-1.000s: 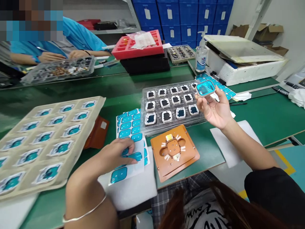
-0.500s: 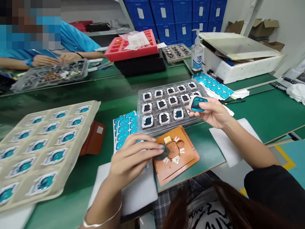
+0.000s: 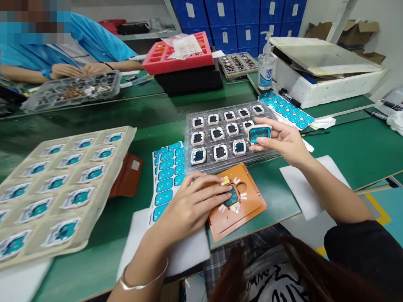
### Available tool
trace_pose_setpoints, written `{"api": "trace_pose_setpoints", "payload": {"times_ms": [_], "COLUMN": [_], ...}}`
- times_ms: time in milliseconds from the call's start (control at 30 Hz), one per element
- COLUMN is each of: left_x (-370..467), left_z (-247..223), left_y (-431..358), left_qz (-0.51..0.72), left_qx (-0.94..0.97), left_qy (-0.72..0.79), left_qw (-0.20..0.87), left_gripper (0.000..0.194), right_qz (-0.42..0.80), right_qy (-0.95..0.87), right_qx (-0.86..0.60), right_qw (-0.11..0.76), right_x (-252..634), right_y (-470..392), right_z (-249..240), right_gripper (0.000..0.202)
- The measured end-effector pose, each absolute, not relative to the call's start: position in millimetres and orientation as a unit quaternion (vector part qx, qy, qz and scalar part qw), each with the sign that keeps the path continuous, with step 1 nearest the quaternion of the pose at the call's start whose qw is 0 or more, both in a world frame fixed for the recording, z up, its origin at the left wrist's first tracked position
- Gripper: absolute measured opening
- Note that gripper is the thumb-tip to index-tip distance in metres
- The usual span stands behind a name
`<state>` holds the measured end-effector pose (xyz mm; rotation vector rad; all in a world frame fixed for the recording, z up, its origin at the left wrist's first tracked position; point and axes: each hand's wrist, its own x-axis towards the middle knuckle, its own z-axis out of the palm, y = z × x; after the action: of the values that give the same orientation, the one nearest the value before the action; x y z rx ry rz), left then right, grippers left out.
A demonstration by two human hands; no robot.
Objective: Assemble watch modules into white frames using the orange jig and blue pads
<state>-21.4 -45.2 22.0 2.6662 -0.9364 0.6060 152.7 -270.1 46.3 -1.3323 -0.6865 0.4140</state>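
My right hand (image 3: pixel 288 140) grips a watch case (image 3: pixel 260 133), thumb below and fingers behind. The case is pale around a glossy teal face and hangs over the near right corner of a clear plastic tray (image 3: pixel 204 167) with rows of white-framed cases. My left hand (image 3: pixel 197 201) reaches over an orange fixture plate (image 3: pixel 233 224). Its fingers are bent together onto a thin dark teal piece (image 3: pixel 233 197), which lies at the rounded square recess in the plate. Part of that piece and the thumb are hidden beneath the fingers.
A beige tray (image 3: pixel 80 241) of teal-faced cases stands tilted at left. Teal sticker sheets (image 3: pixel 163 180) lie beside the clear tray, others (image 3: pixel 288 110) behind it. Further back are a pump bottle (image 3: pixel 266 69), a foam box (image 3: pixel 333 86) and a red tray (image 3: pixel 176 63). A co-worker's hands (image 3: pixel 78 69) work opposite.
My left hand has lowered the dark teal piece from beside the recess onto it. My right hand has turned the watch case so its teal face shows more, with its thumb moved to the lower edge.
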Motion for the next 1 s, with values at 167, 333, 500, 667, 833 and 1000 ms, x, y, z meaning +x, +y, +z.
{"api": "trace_pose_setpoints", "payload": {"times_ms": [167,333,500,667,833,1000], "left_x": [-23.2,-24.5,-26.4,-26.1,-26.4,-27.5], "left_z": [27.9,32.9,34.3,34.4,34.2,34.4], "left_y": [-47.8,-50.7,-52.4,-53.1,-54.5,-55.4], "left_qz": [0.190,0.195,0.184,0.188,0.178,0.177], "left_qx": [0.917,0.910,0.916,0.914,0.917,0.921], "left_qy": [-0.328,-0.344,-0.327,-0.332,-0.328,-0.322], "left_qw": [0.121,0.128,0.144,0.135,0.138,0.132], "left_gripper": [0.043,0.037,0.040,0.034,0.034,0.035], "right_qz": [0.035,-0.119,-0.090,-0.073,-0.132,-0.118], "right_qy": [-0.362,-0.444,-0.516,-0.502,-0.448,-0.419], "right_qx": [-0.743,-0.864,-0.839,-0.840,-0.859,-0.883], "right_qw": [0.562,0.205,0.144,0.190,0.210,0.174], "right_x": [170.9,193.9,203.5,216.7,225.3,232.8], "right_y": [-282.3,-299.6,-310.0,-320.3,-306.3,-281.4], "right_z": [48.8,48.1,48.2,50.4,37.1,23.6], "right_gripper": [0.041,0.025,0.024,0.026,0.028,0.031]}}
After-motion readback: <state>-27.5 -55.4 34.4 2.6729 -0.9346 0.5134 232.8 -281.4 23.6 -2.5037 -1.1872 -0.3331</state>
